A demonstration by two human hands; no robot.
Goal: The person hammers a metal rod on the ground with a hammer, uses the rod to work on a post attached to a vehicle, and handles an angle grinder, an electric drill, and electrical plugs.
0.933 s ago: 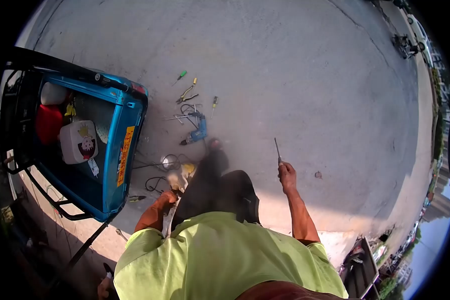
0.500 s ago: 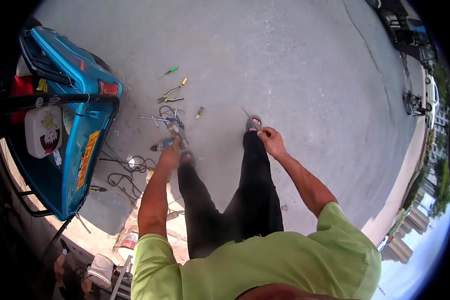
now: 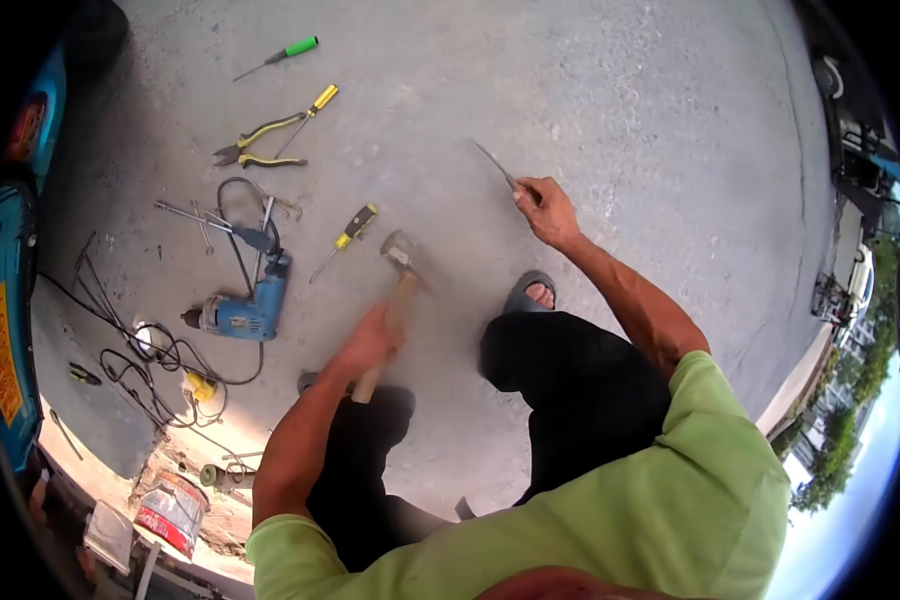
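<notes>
My left hand [image 3: 372, 338] is closed around the wooden handle of a hammer [image 3: 404, 292], whose metal head points away from me over the ground. Between the thumb and fingers of my right hand [image 3: 549, 213] is a thin metal rod [image 3: 494, 163], slanting up and left to a narrow tip. Left of the hammer lies a yellow-and-black screwdriver [image 3: 344, 240]. A blue electric drill [image 3: 250, 308] rests on its side further left, with its black cable in loops.
Farther out lie yellow-handled pliers [image 3: 260, 142], a yellow-handled screwdriver [image 3: 323, 98] and a green screwdriver [image 3: 298, 48]. A blue vehicle [image 3: 8, 330] stands at the left edge. Near the lower left is a paint-stained bucket [image 3: 171, 515]. My sandalled foot [image 3: 536, 292] is on the concrete.
My body has bent lower, nearer the ground, with knees more bent. The hammer has come away from beside the drill in my left hand. My right hand and the rod have moved outward.
</notes>
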